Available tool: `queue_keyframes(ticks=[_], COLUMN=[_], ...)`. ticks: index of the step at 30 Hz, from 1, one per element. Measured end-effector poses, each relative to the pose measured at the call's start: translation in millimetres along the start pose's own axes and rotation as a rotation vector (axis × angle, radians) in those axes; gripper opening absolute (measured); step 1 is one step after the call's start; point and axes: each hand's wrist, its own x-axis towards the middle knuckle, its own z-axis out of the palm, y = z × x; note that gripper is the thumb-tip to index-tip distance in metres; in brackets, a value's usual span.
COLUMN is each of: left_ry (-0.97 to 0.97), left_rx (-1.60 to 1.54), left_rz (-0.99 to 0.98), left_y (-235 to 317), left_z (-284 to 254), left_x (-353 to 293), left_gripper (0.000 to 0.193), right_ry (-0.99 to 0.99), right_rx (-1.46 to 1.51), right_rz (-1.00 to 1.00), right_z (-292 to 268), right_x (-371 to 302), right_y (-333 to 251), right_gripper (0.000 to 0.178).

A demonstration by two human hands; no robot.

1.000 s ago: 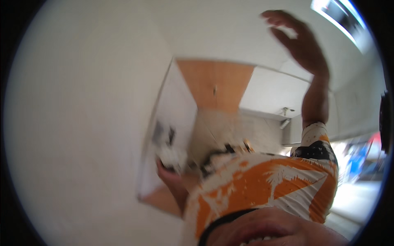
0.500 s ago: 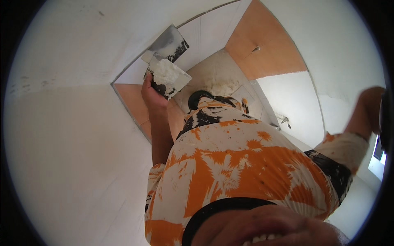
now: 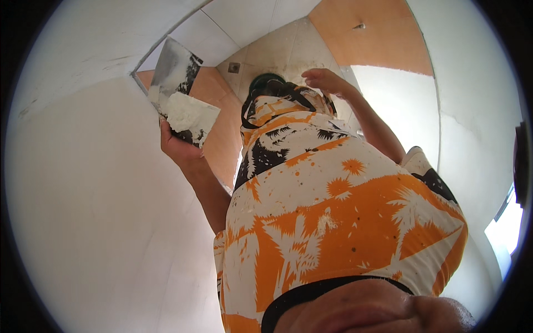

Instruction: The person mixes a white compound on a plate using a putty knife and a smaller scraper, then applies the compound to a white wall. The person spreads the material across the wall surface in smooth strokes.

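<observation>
On the left, my left hand (image 3: pixel 180 149) is closed around the lower edge of a flat plastering blade (image 3: pixel 208 117) that bears a thick heap of white putty (image 3: pixel 186 112). Just beyond it, and overlapping it, is a second flat metal blade (image 3: pixel 176 65), grey and smeared with dark and white patches. How that second blade is held is hidden. My right hand (image 3: pixel 327 82) hovers in front of my body near the middle, fingers stretched out, with nothing seen in it.
A pale wall (image 3: pixel 100 211) rises close on my left, and another (image 3: pixel 472 100) on my right. Orange and white wall panels surround a stained tiled floor (image 3: pixel 288 47) with a small square drain (image 3: pixel 234 67). A pipe fitting (image 3: pixel 360 26) sticks out of the far orange panel.
My right hand has come from the far right edge to the middle, in front of my body. My left hand, with the putty-laden blade, has shifted left and slightly down in view.
</observation>
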Motion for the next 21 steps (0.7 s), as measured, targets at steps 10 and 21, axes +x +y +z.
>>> queue_keyframes(ticks=[10, 21], left_ry=[-0.063, -0.016], left_rx=[-0.003, 0.084], left_rz=[-0.016, -0.001], left_y=[8.6, 6.3], left_z=[5.2, 19.6], left_x=[-7.9, -19.3], left_gripper=[0.042, 0.042], right_ry=[0.124, 0.446], right_rx=[-0.078, -0.84], right_rz=[0.159, 0.079], right_z=[0.3, 31.4], right_x=[-18.6, 38.8], right_y=[28.4, 6.4], right_gripper=[0.038, 0.028])
